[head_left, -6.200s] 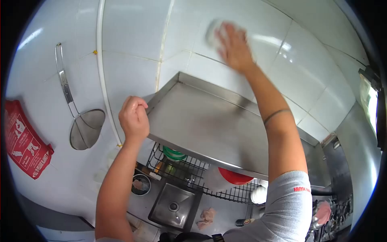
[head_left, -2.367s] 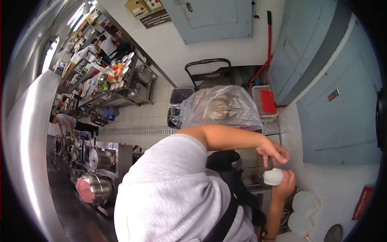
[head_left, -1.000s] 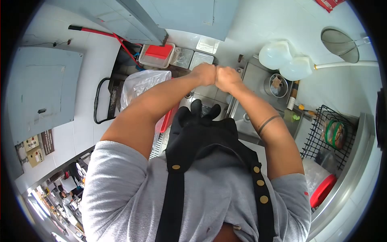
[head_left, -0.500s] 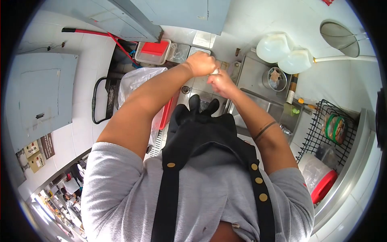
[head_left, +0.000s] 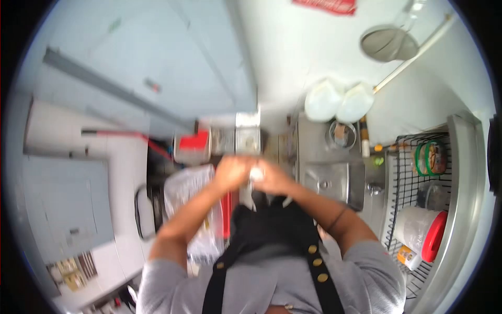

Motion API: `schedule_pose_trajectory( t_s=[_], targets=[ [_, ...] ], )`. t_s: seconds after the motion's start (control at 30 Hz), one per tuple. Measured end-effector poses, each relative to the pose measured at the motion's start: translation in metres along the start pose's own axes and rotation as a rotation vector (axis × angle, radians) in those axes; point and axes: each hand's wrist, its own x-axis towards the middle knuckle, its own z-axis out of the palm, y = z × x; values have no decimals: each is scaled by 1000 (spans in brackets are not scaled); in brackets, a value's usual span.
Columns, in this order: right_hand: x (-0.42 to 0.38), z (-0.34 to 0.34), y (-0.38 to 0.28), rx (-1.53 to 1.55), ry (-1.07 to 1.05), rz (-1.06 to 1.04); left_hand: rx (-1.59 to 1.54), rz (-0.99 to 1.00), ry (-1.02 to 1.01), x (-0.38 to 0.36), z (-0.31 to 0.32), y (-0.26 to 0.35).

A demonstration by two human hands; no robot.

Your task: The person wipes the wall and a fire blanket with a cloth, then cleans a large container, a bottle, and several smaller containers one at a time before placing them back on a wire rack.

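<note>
My left hand [head_left: 232,174] and my right hand [head_left: 273,181] meet in front of the black apron [head_left: 272,225], both with fingers closed. Between them shows a white crumpled piece [head_left: 257,174], cloth or paper; blur hides which. A pale strip hangs below the hands, over the apron's top, and seems part of the same piece. To the left of my left forearm is a clear plastic bag [head_left: 191,193] with a red edge of something beside it. The steel sink [head_left: 327,183] lies to the right of my right hand.
White jugs [head_left: 322,102], a metal pot [head_left: 342,135] and a tap [head_left: 374,188] surround the sink. A black wire rack [head_left: 405,152] holds a red-lidded tub [head_left: 434,235]. Lidded containers [head_left: 192,146] stand beyond my hands, under a grey cabinet [head_left: 172,68]. A sieve [head_left: 388,44] hangs on the wall.
The camera view has tilted upward, so my hands and the sink sit lower in it. My hands have come nearer my body, and more of the white piece shows between them.
</note>
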Motion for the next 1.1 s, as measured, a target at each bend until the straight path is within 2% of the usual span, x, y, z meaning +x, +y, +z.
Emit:
schedule_pose_trajectory(
  t_s=[0.03,0.07,0.1,0.17,0.23,0.3,0.33,0.4,0.43,0.5,0.53,0.57,0.63,0.67,0.7,0.73,0.8,0.83,0.87,0.93,0.97,1.0,1.03,1.1],
  targets=[
    [-8,-15,-20,-195,-81,93,17,-120,-132,-5,-9,15],
    [-17,-24,-29,-171,-97,7,-59,-178,-114,-20,7,13],
    [-26,-19,-16,-158,-26,-157,-161,-257,-162,-31,18,14],
    [-38,-22,-12,-207,-49,-163,-268,-309,-126,-44,28,22],
    [-49,-8,19,-294,114,-305,-296,-392,-119,-37,18,40],
    [-49,-8,41,-272,-51,-138,-337,-279,-205,-29,14,38],
    [-48,-19,33,-295,-36,-158,-404,-192,-257,-19,3,37],
    [-50,-39,14,180,64,-106,-451,-76,-343,9,-30,48],
    [-45,-53,15,161,75,-126,-437,-57,-326,23,-43,50],
    [-42,-81,16,-272,162,-145,-368,52,-69,44,-68,48],
    [-44,-96,3,-151,180,37,-282,1,-9,57,-90,50],
    [-41,-108,7,-162,190,23,-196,30,100,67,-108,47],
    [-38,-135,17,50,440,19,-97,1,208,86,-155,54],
    [-44,-157,-5,-53,490,37,-68,64,300,94,-173,49],
    [-43,-177,-6,69,548,97,-41,125,385,100,-189,47],
    [-41,-197,-11,192,606,154,-83,101,431,104,-205,55],
    [-33,-235,-35,165,871,-202,-87,108,440,105,-226,63],
    [-33,-261,-38,312,879,-180,-100,109,442,108,-232,65],
    [-22,-279,-61,631,910,-331,-83,169,463,109,-232,66],
    [-11,-319,-123,625,974,-596,-146,187,425,106,-227,72],
    [-3,-340,-147,519,995,-680,-211,193,382,104,-224,76],
    [5,-357,-186,294,1133,-705,-191,209,382,103,-221,79],
    [17,-382,-219,195,1017,-898,-193,223,372,101,-216,77],
    [55,-414,-299,-125,1213,-1201,-253,104,382,94,-203,68]
  ],
)
